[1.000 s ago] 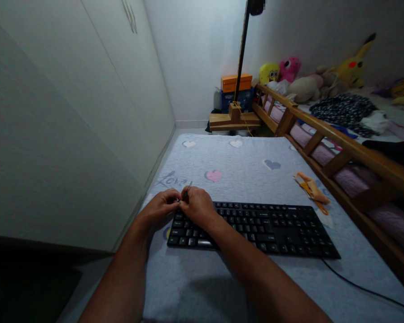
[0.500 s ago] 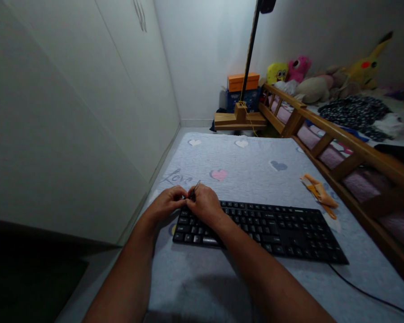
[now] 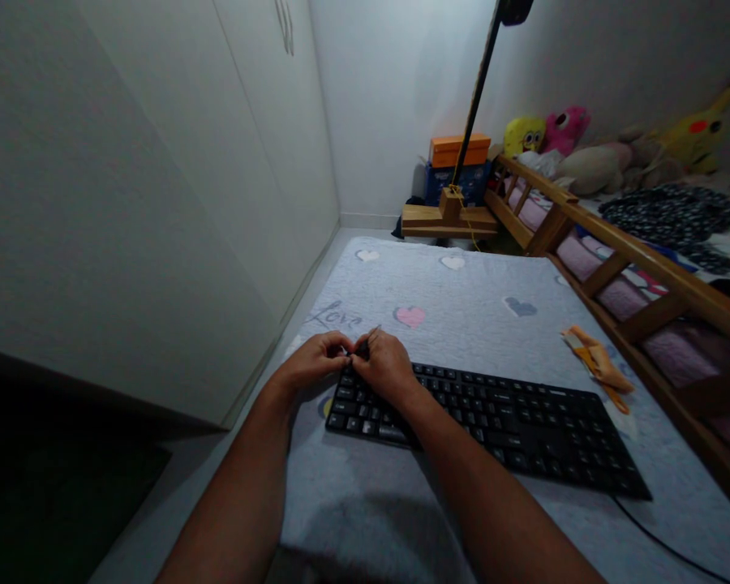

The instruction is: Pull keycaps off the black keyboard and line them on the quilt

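A black keyboard lies on the pale quilted cover, its cable running off to the lower right. My left hand is closed in a pinch at the keyboard's far left corner; what is between its fingertips is too small to make out. Right beside it, my right hand rests over the left-hand keys, fingers curled around a small thin object whose slim tip pokes up above the knuckles. The rest of that object is hidden by the hand. Both sets of fingertips almost meet.
An orange cloth with an orange-handled brush lies right of the keyboard. A wooden bed rail borders the right side, with plush toys behind. A white wardrobe stands at left; a wooden stand is beyond the far edge.
The whole view has shifted, so everything appears slightly farther right. Both hands stay together at the same corner of the keyboard, with little visible finger movement.
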The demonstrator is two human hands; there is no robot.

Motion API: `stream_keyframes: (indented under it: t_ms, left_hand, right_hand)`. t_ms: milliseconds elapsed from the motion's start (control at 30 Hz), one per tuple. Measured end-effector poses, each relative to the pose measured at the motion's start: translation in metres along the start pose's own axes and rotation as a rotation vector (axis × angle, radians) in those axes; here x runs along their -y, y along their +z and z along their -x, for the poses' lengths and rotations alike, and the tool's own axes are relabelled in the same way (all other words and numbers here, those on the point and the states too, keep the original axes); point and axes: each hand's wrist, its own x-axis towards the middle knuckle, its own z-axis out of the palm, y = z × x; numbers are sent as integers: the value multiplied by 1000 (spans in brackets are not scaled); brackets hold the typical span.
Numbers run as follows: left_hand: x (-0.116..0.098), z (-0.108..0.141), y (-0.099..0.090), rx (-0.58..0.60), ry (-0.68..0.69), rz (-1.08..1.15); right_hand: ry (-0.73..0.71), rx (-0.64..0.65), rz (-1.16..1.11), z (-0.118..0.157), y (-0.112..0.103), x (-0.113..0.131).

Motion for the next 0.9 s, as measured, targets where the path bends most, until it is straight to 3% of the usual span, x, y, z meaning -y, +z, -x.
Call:
stream_keyframes:
  t_ms: [200, 467, 900]
  left_hand:
    - [3, -2, 0, -10, 66, -41]
    - [3, -2, 1, -31, 58, -63]
    - [-2, 2, 8, -65, -37, 196]
  right_hand:
    - [-14, 18, 18, 0, -1, 1]
    - [0, 29, 83, 1, -5, 6]
    - [-51, 44, 113, -1, -1, 2]
